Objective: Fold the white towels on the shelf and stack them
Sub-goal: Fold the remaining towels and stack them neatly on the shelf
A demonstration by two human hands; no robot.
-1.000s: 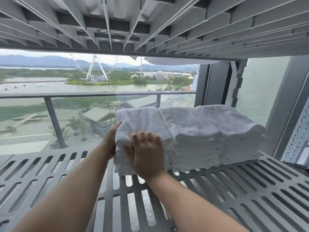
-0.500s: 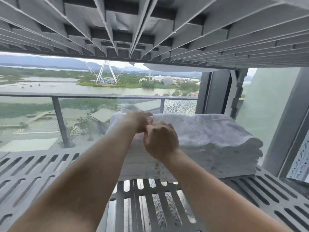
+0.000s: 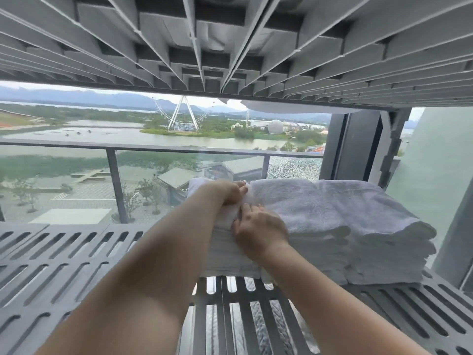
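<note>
Towels sit in two white piles on a grey slotted shelf point(image 3: 64, 265), and the big stack point(image 3: 345, 221) serves as the reference here: neatly folded, many layers deep, rounded folds facing the camera. Pressed against its left side is a smaller stack point(image 3: 230, 257) of about the same height, its front edge level with the big stack's front.

Both bare forearms reach in from below to the top of that smaller stack, just left of the big stack. The left hand point(image 3: 225, 193) is farther back, its fingers point(image 3: 242, 187) curled tight around a bunched fold of the top towel point(image 3: 227, 217), which rises in a small ridge between the two hands. The right hand point(image 3: 261, 229) lies nearer the camera, close against the big stack's upper front corner, back of the hand up. Its fingers point(image 3: 240, 221) are bent with the tips at the same ridge of cloth; whether they pinch it or only press on it cannot be told.

Above the big stack runs the ribbed underside of an upper shelf point(image 3: 230, 47). Behind and left of it, a glass railing point(image 3: 153, 148), water and a Ferris wheel point(image 3: 183, 114).
</note>
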